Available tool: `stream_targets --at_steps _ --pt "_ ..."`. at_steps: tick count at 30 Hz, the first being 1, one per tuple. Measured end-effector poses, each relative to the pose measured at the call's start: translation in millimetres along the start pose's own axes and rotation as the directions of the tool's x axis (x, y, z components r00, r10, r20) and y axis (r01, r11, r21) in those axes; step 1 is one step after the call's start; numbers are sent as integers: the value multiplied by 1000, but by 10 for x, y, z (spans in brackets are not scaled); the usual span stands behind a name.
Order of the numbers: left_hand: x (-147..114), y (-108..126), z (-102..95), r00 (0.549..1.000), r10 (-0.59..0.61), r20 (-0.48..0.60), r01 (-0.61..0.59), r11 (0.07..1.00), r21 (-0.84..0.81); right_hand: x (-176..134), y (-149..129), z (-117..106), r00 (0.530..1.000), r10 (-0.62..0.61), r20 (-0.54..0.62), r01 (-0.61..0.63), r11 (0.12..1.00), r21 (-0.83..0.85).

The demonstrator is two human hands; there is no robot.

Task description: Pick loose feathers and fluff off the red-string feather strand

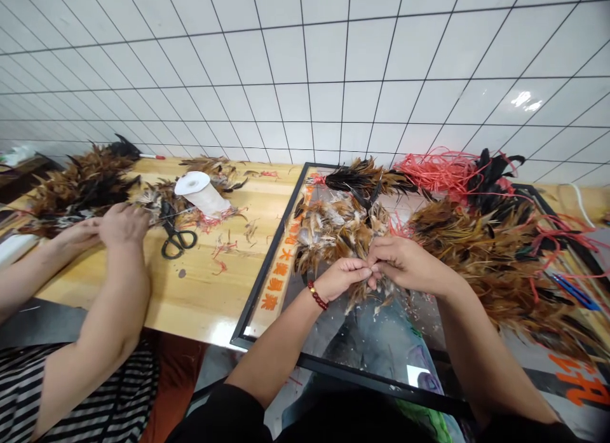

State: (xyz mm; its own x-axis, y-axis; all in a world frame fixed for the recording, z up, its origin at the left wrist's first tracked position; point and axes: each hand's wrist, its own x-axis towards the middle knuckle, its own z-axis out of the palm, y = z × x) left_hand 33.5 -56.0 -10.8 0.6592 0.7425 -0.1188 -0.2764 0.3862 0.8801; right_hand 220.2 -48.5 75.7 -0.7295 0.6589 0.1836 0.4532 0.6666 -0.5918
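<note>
My left hand (344, 278), with a dark red bead bracelet on its wrist, meets my right hand (400, 262) at the fingertips. Both are closed in a pinch over a small tuft of brown and pale feathers (374, 298), whose ends hang below my fingers. How the tuft is split between the hands is hidden. Behind them lies a heap of fluffy light feathers (328, 230). To the right of my right hand spreads a large pile of brown feather bundles (495, 258). Pink-red plastic strips (443, 171) lie tangled beyond it.
A black-framed glass panel (264, 268) lies under my work. On the wooden table (204, 297) are black scissors (177, 241) and a white spool (204, 195). At left, a co-worker's hands (121, 225) work beside another feather pile (90, 182). A blue tool (576, 292) lies far right. A tiled wall (328, 61) stands behind.
</note>
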Motion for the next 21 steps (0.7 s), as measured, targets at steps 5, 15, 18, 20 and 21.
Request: stream_targets --at_steps 5,15,18,20,21 --pt "-3 -15 4 1000 24 15 -24 1000 -8 -22 2 26 1000 0 -21 0 1000 -29" --pt "17 -66 -54 901 -119 417 146 989 -33 607 119 56 993 -25 -118 5 987 -162" --pt "16 -100 -43 847 -168 505 177 984 31 1135 158 335 996 -47 76 72 922 -380" --pt "17 -122 -52 823 -192 535 184 980 69 1405 181 501 981 -64 184 153 838 -524" --pt "18 -129 -62 814 -201 545 187 979 81 1499 195 557 974 -50 220 171 801 -574"
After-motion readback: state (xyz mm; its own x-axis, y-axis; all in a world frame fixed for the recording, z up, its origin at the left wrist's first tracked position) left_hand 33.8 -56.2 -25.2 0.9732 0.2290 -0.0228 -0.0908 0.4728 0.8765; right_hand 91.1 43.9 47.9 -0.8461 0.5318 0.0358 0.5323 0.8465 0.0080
